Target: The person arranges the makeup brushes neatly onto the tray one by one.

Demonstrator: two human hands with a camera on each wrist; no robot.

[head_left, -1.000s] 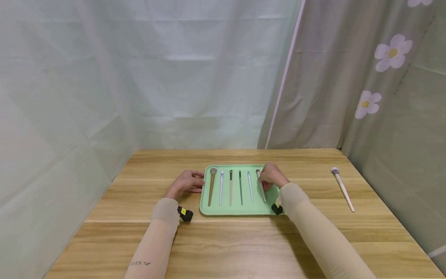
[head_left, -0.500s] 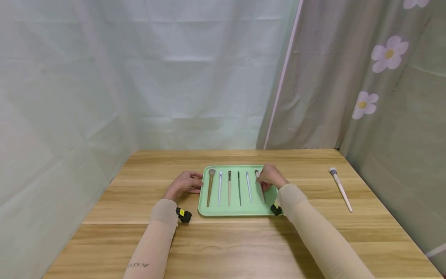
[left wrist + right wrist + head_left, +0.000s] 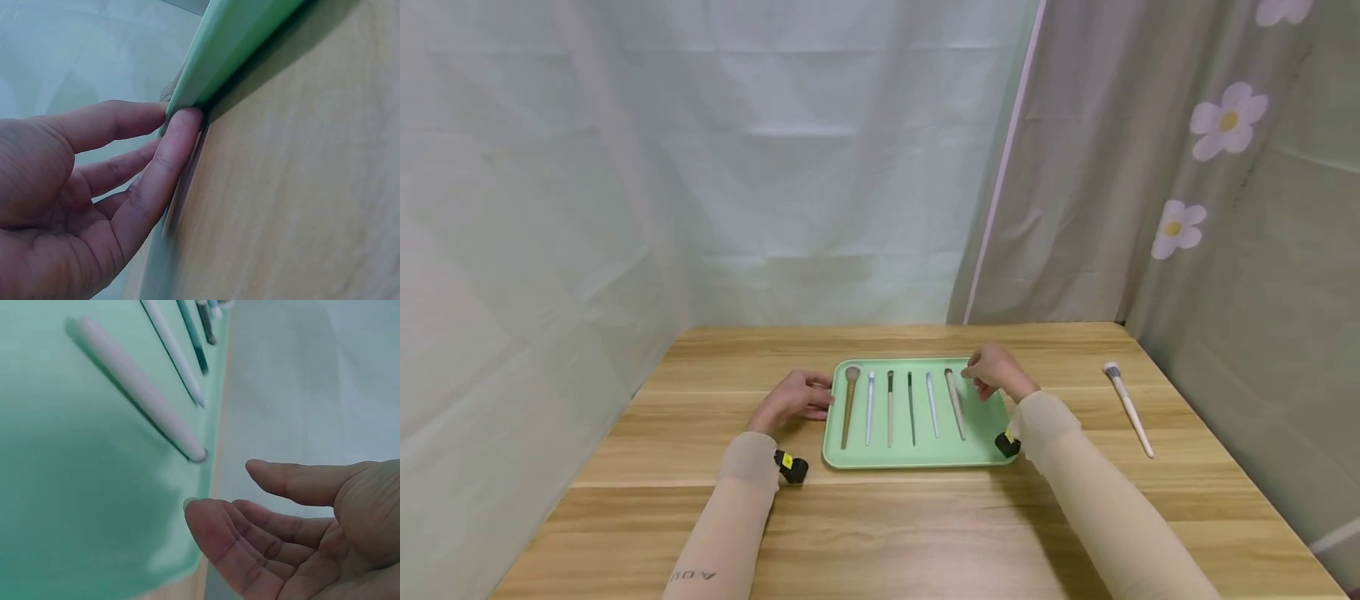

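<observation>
A light-green tray [image 3: 925, 457] lies on the table with several makeup brushes in a row. My left hand [image 3: 792, 400] is at its left edge; in the left wrist view the thumb and a finger pinch the tray's rim [image 3: 215, 56]. My right hand [image 3: 1000, 371] is over the tray's far right part, holding nothing. In the right wrist view its thumb and fingers [image 3: 212, 528] are apart. Nearest to it is a pale-handled brush [image 3: 956, 408], rightmost in the row, lying apart from the fingers. A brown-handled brush [image 3: 847, 417] is leftmost.
A white-handled brush [image 3: 1130, 414] with a fluffy head lies alone on the wooden table [image 3: 910, 533], right of the tray. Pale curtains [image 3: 835, 192] stand behind and on both sides.
My right hand has let go of the pale-handled brush and moved up and to the right. The brush stays on the tray. My left hand remains at the tray's left edge.
</observation>
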